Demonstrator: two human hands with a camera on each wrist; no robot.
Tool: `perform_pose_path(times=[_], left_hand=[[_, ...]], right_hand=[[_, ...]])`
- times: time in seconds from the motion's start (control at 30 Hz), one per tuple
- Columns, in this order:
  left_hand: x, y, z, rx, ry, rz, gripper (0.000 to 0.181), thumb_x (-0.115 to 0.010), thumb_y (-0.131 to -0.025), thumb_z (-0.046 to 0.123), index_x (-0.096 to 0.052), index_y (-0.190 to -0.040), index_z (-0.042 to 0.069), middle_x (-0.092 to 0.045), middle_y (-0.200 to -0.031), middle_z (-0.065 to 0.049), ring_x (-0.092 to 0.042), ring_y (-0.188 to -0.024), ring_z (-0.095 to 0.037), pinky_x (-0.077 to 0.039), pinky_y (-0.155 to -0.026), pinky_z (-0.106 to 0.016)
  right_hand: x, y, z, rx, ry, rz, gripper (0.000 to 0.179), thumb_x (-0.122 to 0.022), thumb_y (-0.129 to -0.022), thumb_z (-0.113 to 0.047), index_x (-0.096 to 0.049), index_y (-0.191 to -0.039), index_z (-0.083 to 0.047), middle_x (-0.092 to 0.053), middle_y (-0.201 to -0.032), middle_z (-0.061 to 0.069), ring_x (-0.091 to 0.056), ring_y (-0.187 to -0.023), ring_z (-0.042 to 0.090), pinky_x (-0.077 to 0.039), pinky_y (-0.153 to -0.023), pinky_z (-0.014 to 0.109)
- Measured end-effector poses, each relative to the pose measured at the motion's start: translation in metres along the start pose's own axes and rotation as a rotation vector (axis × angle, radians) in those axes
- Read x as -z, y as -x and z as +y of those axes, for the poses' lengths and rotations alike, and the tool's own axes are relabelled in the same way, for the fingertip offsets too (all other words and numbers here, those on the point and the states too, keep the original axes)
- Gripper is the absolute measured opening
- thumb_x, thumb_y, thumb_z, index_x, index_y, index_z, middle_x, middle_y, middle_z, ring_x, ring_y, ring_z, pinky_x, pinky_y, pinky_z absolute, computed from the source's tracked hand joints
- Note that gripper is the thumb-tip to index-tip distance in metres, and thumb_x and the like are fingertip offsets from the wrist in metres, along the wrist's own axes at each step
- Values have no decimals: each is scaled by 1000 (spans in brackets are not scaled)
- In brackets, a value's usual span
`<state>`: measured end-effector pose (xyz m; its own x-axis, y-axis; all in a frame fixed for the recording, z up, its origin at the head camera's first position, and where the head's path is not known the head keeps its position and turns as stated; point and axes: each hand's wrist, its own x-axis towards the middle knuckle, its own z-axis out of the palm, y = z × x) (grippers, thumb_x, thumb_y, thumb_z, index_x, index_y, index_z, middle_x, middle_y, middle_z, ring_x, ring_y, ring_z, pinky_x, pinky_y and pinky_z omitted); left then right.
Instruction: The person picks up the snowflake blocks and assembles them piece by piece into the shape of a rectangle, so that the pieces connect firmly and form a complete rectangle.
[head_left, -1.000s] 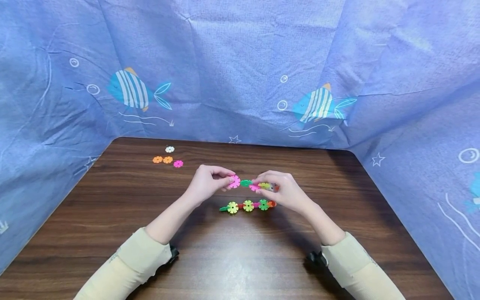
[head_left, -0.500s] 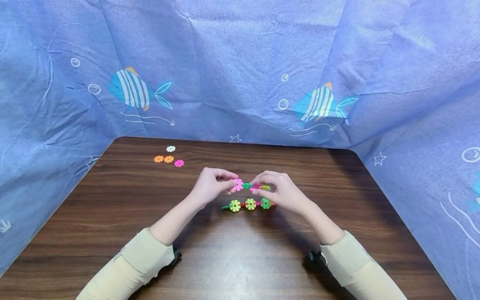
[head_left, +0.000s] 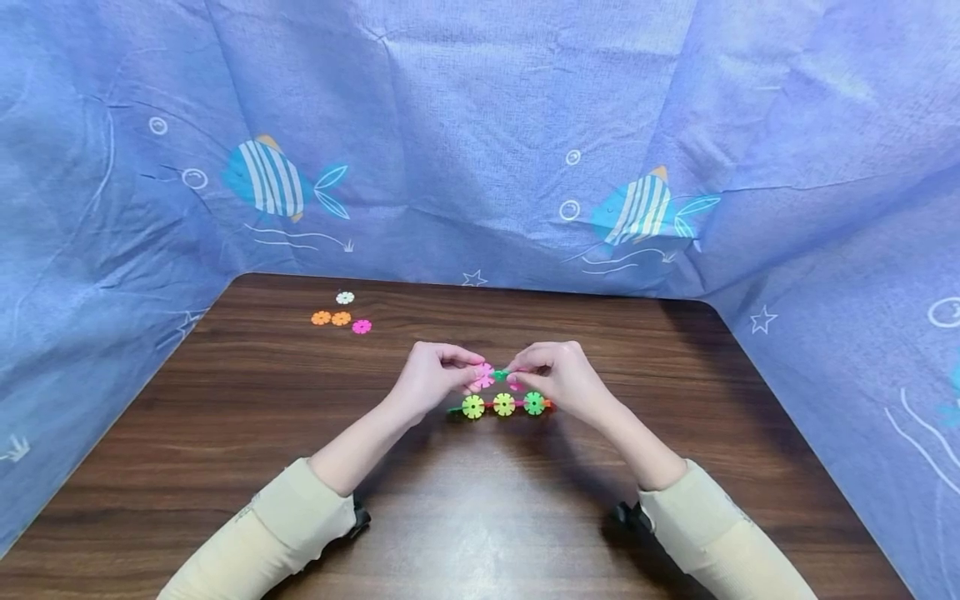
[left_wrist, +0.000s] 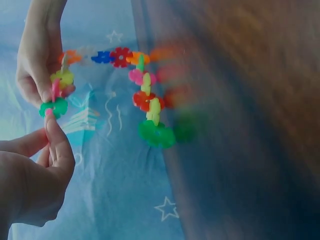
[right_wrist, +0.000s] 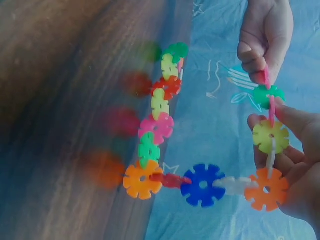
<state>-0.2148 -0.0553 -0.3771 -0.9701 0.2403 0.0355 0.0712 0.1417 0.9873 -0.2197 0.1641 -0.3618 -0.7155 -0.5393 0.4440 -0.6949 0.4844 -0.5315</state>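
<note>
My left hand (head_left: pixel 427 379) pinches a pink notched plastic disc (head_left: pixel 486 376) between thumb and fingers. That disc meets the edge of a green disc (right_wrist: pixel 269 96), the end piece of a chain of interlocking flower discs; whether it is slotted in I cannot tell. My right hand (head_left: pixel 566 375) pinches the chain at the pink disc (right_wrist: pixel 272 112) beside the green one. From there the chain bends past a yellow disc (right_wrist: pixel 271 136), an orange disc (right_wrist: pixel 266 190) and a blue disc (right_wrist: pixel 203 185). Its far run ends in another green disc (left_wrist: pixel 156 134), low over the table.
Loose discs lie at the table's back left: a white one (head_left: pixel 345 297), two orange ones (head_left: pixel 331 318) and a pink one (head_left: pixel 362 327). The brown wooden table (head_left: pixel 480 517) ends at a blue fish-print curtain (head_left: pixel 465 150) behind and at both sides.
My left hand has moved right with its pink disc, closing the gap to the green disc. My right hand stays nearly in place, its fingers now covering more of the chain.
</note>
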Motion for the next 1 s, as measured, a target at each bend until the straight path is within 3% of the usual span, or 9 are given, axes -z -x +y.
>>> perform_pose_path(times=[0.13, 0.2, 0.33, 0.5, 0.67, 0.83, 1.0], left_hand=[[-2, 2, -2, 0, -36, 26, 13, -71, -82, 3, -74, -95, 0, -72, -82, -13, -65, -58, -12, -55, -57, -28], [-3, 2, -3, -4, -28, 26, 13, -70, -82, 2, -73, -95, 0, -72, -82, -14, -65, -58, -12, -55, -57, -28], [-1, 1, -2, -17, -18, 12, 14, -70, -83, 2, -73, -96, -2, -72, -81, -14, -66, -58, -13, -57, -61, -36], [8, -1, -1, -32, -38, -71, 19, -68, -86, 7, -69, -103, -3, -72, -85, -16, -69, -66, -23, -56, -69, -47], [27, -5, 2, -81, -178, -90, 24, -66, -89, 14, -66, -110, 1, -71, -92, -15, -69, -75, -26, -56, -72, -44], [54, -11, 0, -168, -415, -27, 25, -69, -87, 18, -68, -109, 7, -71, -94, -7, -67, -83, -19, -54, -79, -41], [83, -18, -7, -196, -518, 16, 29, -69, -86, 19, -67, -112, 5, -71, -98, -9, -67, -88, -20, -53, -78, -35]], right_hand=[[-3, 1, 0, 16, 17, 16, 6, -74, -81, -14, -75, -81, -9, -72, -82, -2, -65, -73, 6, -52, -60, 19], [-4, 1, -1, 23, 20, 22, 6, -75, -80, -14, -75, -81, -8, -72, -81, -2, -65, -73, 6, -52, -60, 19], [-3, 1, -2, 5, 23, 12, 5, -75, -80, -14, -76, -82, -10, -72, -82, -3, -65, -71, 4, -51, -59, 19], [0, -2, -4, -58, 24, -34, 3, -74, -82, -15, -75, -84, -14, -71, -80, -6, -61, -64, 0, -50, -56, 21], [5, -4, -6, -111, 16, -88, 4, -73, -83, -16, -75, -86, -15, -70, -77, -8, -58, -58, 2, -49, -52, 22], [11, -5, -4, -171, 19, -129, 6, -71, -85, -16, -75, -90, -15, -69, -73, -9, -55, -53, 12, -44, -48, 22], [16, -7, -1, -234, 3, -174, 8, -68, -87, -14, -74, -93, -14, -69, -73, -7, -58, -54, 14, -41, -46, 23]])
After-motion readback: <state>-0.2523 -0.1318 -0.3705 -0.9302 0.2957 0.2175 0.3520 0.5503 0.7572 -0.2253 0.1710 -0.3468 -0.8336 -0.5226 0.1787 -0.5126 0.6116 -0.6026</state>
